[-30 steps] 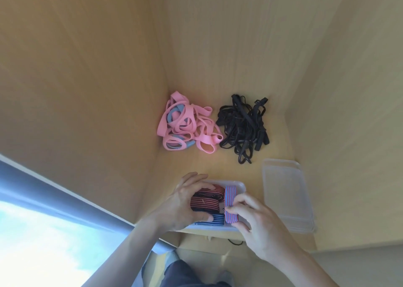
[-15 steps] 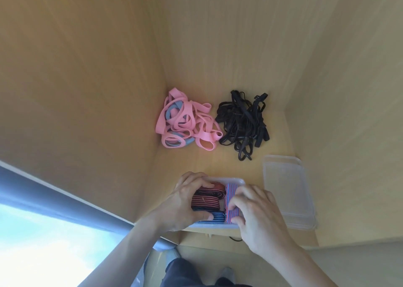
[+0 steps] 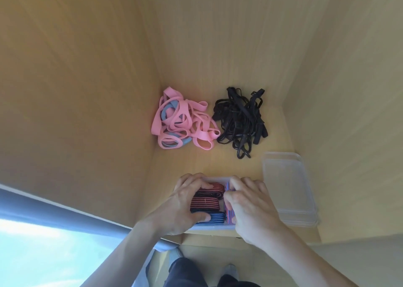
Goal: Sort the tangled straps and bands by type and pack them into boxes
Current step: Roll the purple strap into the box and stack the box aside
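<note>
On a pale wood shelf (image 3: 196,162), a person packs the first sorted type into a box (image 3: 209,227) at the front edge. This appears to be the tucking-in step for one type, with two heaps not yet boxed.

The left hand (image 3: 181,203) grips the striped straps (image 3: 207,201) inside the box, with its fingers curled over their far side and its thumb on the near blue roll. The right hand (image 3: 250,206) covers the box's right end. Its fingers are bent together around an upright roll, which they pinch or press down; which of the two cannot be told.

Just right of the box lies a clear stack (image 3: 287,188) of hard, round-cornered plastic, either lids or spare boxes. Beyond the box to the left, against the side wall, sit the pink bands (image 3: 181,123). They are flat, smooth, rubbery loops with a few blue ones among them. Beyond it to the right, touching that heap, the black straps (image 3: 239,118) form a thin, cord-like knot with small fittings.

The box is a shallow translucent rectangle. The straps in it are woven, ribbed elastic, folded flat, in red-and-black and blue-and-black.

The next move likely calls for seating the upright roll, closing the box and fetching a fresh one. The black knot will probably need patient untangling.
</note>
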Motion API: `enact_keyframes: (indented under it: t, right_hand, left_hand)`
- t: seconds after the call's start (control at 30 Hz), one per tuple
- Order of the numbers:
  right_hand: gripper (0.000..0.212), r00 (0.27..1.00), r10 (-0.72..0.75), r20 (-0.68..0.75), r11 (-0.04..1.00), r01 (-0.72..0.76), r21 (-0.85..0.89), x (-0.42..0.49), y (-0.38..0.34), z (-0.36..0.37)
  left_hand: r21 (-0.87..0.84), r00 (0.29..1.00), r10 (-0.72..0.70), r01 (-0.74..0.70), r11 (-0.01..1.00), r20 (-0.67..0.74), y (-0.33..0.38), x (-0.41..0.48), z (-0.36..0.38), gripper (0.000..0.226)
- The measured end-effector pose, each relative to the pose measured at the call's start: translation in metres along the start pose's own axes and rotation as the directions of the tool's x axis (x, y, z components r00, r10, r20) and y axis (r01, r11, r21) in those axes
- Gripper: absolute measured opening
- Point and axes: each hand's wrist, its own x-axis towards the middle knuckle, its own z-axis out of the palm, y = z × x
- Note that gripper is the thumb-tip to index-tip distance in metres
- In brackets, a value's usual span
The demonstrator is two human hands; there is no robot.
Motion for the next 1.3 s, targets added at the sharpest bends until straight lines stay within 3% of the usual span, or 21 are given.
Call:
enact_keyframes:
  t: [0.13,0.33,0.5,0.73,0.83,0.93,1.07,1.3]
  right_hand:
    - [0.022,0.999,-0.031,-0.013,0.998,0.031,-0.046,0.004,-0.004,0.001]
    - [0.023,1.0,-0.026,0.016,0.999,0.025,0.024,0.004,0.001,-0.001]
    - [0.026,1.0,-0.014,-0.008,0.988,0.015,0.155,0.003,0.008,0.007]
    - [0.006,0.982,0.036,-0.183,0.89,0.051,0.453,0.001,0.021,0.012]
    - [0.014,0.907,0.277,-0.318,0.848,-0.075,0.525,-0.005,0.044,0.015]
    - [0.012,0.853,0.432,-0.294,0.879,-0.325,0.349,-0.009,0.069,0.024]
    - [0.026,0.85,0.475,-0.228,0.878,-0.441,0.187,-0.011,0.076,0.046]
    - [0.027,0.767,0.564,-0.305,0.826,-0.517,0.226,-0.014,0.076,0.063]
  left_hand:
    - [0.002,1.0,0.01,-0.01,1.0,0.005,0.0,-0.001,0.0,0.066]
    - [0.059,1.0,0.006,-0.007,0.998,0.011,0.005,-0.001,0.0,0.066]
    - [0.057,0.999,-0.033,0.034,0.998,-0.017,0.009,0.003,-0.003,0.064]
    - [0.094,0.996,-0.061,0.067,0.993,-0.064,0.006,0.008,-0.009,0.07]
    - [0.148,0.992,-0.071,0.087,0.985,-0.106,0.01,0.008,-0.002,0.069]
    - [0.232,0.982,-0.071,0.11,0.966,-0.172,0.017,0.012,0.008,0.066]
    - [0.301,0.981,-0.044,0.101,0.948,-0.19,0.023,0.016,0.02,0.06]
    - [0.29,0.968,-0.02,0.095,0.952,-0.252,0.024,0.015,0.03,0.07]
